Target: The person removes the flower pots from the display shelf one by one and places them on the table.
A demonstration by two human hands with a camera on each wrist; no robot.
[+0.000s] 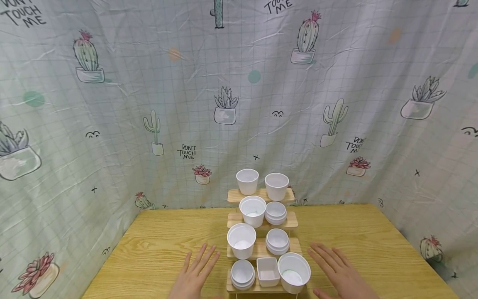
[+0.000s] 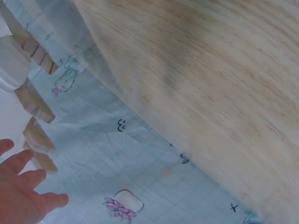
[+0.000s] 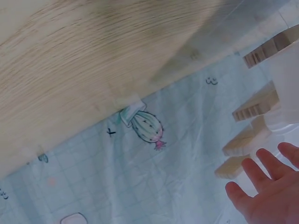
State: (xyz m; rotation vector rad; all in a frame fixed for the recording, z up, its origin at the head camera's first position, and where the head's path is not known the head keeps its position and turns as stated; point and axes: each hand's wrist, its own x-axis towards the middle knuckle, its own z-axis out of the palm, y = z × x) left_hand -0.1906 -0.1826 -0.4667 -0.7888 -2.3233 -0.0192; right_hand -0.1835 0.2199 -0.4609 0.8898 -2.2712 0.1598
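Note:
A tiered wooden stand [image 1: 260,251] holds white plant pots on several steps. Two pots, one on the left [image 1: 247,183] and one on the right [image 1: 276,190], occupy the top step. Below come a tall pot [image 1: 252,216] beside low round pots [image 1: 276,216], then another tall pot [image 1: 242,245] beside similar low ones [image 1: 277,245]. The bottom step carries low round pots [image 1: 242,279], a square pot [image 1: 268,276] and a large pot [image 1: 294,284]. My left hand [image 1: 193,276], fingers spread, is left of the stand. Opposite, my right hand [image 1: 340,273] spreads its fingers near the large pot. Both hold nothing.
The wood-grain table [image 1: 164,236] extends to both sides of the stand. Behind it and along the sides hangs a cactus-print cloth [image 1: 254,116], its lower edge meeting the table's back edge.

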